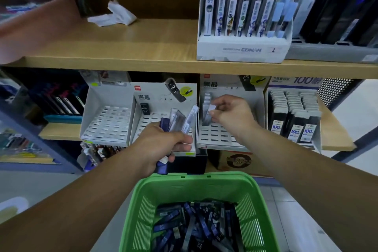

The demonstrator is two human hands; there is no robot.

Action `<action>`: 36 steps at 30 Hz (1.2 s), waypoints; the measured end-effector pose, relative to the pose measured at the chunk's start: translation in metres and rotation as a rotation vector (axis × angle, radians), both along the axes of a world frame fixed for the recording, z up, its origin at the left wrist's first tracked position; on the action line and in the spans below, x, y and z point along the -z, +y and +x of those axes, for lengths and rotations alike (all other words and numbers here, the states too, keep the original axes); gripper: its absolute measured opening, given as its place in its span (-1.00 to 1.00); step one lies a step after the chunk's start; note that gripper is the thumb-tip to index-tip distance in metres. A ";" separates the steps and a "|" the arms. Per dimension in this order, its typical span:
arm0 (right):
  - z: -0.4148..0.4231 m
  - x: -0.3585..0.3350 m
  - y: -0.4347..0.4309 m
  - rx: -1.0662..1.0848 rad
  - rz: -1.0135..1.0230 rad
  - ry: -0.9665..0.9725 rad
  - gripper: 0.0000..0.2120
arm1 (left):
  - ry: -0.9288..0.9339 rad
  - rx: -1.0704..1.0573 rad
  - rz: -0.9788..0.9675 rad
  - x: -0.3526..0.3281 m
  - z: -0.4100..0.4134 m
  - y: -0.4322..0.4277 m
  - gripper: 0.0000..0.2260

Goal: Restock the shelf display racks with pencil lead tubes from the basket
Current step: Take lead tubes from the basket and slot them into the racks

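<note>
"CONAN" and "2" on the white cardboard box [243, 50], "HB 07" on the black plastic tube [144, 108], "100" on the black packs [294, 132]

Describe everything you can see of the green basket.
The green basket looks like moulded plastic, with a solid rim, slotted side walls and two small notches on its far rim. It sits upright at bottom centre, below the wooden shelf, its near end cut off by the frame. A loose jumble of dark blue and clear pencil lead tubes covers its bottom. What it rests on is hidden.
</note>
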State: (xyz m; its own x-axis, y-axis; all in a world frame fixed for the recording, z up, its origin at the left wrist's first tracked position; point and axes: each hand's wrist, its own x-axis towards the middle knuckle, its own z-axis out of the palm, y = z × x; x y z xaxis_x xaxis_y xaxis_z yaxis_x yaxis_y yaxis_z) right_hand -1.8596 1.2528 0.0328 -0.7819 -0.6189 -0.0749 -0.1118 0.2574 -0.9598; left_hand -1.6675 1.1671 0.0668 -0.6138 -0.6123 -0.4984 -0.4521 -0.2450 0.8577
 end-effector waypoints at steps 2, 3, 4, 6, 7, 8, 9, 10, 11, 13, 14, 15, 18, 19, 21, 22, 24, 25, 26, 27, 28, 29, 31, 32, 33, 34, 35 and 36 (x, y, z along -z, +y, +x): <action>-0.003 0.004 -0.002 -0.059 0.016 0.103 -0.67 | -0.007 0.001 0.002 0.001 -0.002 0.000 -0.86; -0.003 0.003 -0.003 -0.081 0.024 0.159 -0.65 | -0.005 -0.005 0.006 0.001 -0.002 0.000 -0.84; -0.004 0.003 -0.004 -0.094 0.028 0.206 -0.65 | -0.001 -0.013 0.009 0.001 -0.002 0.000 -0.81; -0.005 0.003 -0.005 -0.089 0.038 0.298 -0.65 | 0.001 -0.016 0.012 0.001 -0.003 0.001 -0.79; -0.006 0.004 -0.005 -0.084 0.046 0.342 -0.65 | 0.003 -0.015 0.013 0.001 -0.004 0.001 -0.79; -0.007 0.005 -0.005 -0.088 0.052 0.368 -0.66 | 0.008 -0.014 0.011 0.001 -0.004 0.002 -0.80; -0.007 0.006 -0.004 -0.107 0.069 0.389 -0.70 | 0.014 -0.013 0.009 0.001 -0.004 0.002 -0.81; -0.008 0.009 -0.003 -0.132 0.094 0.423 -0.73 | 0.018 -0.013 0.008 0.001 -0.004 0.002 -0.83; -0.009 0.011 -0.002 -0.148 0.122 0.469 -0.75 | 0.021 -0.014 0.008 0.001 -0.004 0.002 -0.84; -0.011 0.013 0.000 -0.139 0.144 0.528 -0.79 | 0.030 -0.024 0.010 0.001 -0.005 0.002 -0.84; -0.010 0.012 0.001 -0.128 0.130 0.539 -0.82 | 0.038 -0.031 0.009 0.002 -0.005 0.002 -0.83; -0.009 0.009 0.001 -0.116 0.097 0.546 -0.82 | 0.047 -0.038 0.007 0.002 -0.005 0.001 -0.83; -0.005 -0.003 0.007 -0.169 -0.044 0.627 -0.67 | 0.056 -0.043 -0.008 0.003 -0.007 0.002 -0.83; -0.003 -0.007 0.010 -0.227 -0.060 0.717 -0.62 | 0.058 -0.043 -0.012 0.003 -0.008 0.002 -0.83; 0.001 -0.013 0.016 -0.349 -0.029 0.949 -0.65 | 0.075 -0.041 -0.021 0.001 -0.011 0.003 -0.84; 0.002 -0.014 0.018 -0.395 -0.007 1.055 -0.73 | 0.087 -0.038 -0.029 0.001 -0.012 0.003 -0.84; 0.002 -0.013 0.021 -0.446 0.023 1.229 -0.85 | 0.110 -0.039 -0.039 -0.001 -0.013 0.004 -0.83; 0.001 -0.011 0.023 -0.466 0.030 1.280 -0.87 | 0.119 -0.040 -0.036 -0.001 -0.014 0.005 -0.81; 0.000 -0.008 0.024 -0.482 0.035 1.289 -0.88 | 0.125 -0.042 -0.028 -0.002 -0.015 0.006 -0.78; -0.001 -0.006 0.025 -0.475 0.044 1.240 -0.89 | 0.132 -0.050 -0.018 -0.002 -0.016 0.006 -0.75; -0.002 -0.004 0.026 -0.434 0.062 1.108 -0.92 | 0.141 -0.067 -0.008 -0.003 -0.017 0.006 -0.73; -0.003 -0.003 0.027 -0.366 0.090 0.895 -0.95 | 0.146 -0.090 0.002 -0.003 -0.018 0.007 -0.72; -0.006 -0.001 0.028 -0.219 0.100 0.411 -0.91 | 0.138 -0.128 0.019 -0.002 -0.020 0.007 -0.76; -0.007 0.001 0.029 -0.165 0.076 0.229 -0.88 | 0.129 -0.133 0.028 -0.001 -0.020 0.008 -0.80; -0.008 0.002 0.029 -0.131 0.055 0.113 -0.87 | 0.118 -0.132 0.036 0.000 -0.021 0.008 -0.85; -0.007 0.003 0.029 -0.114 0.042 0.044 -0.87 | 0.107 -0.125 0.042 0.000 -0.020 0.008 -0.89; -0.006 0.004 0.028 -0.106 0.029 -0.003 -0.88 | 0.095 -0.115 0.049 0.001 -0.020 0.008 -0.91; -0.005 0.006 0.027 -0.100 0.014 -0.042 -0.88 | 0.084 -0.100 0.057 0.000 -0.020 0.008 -0.92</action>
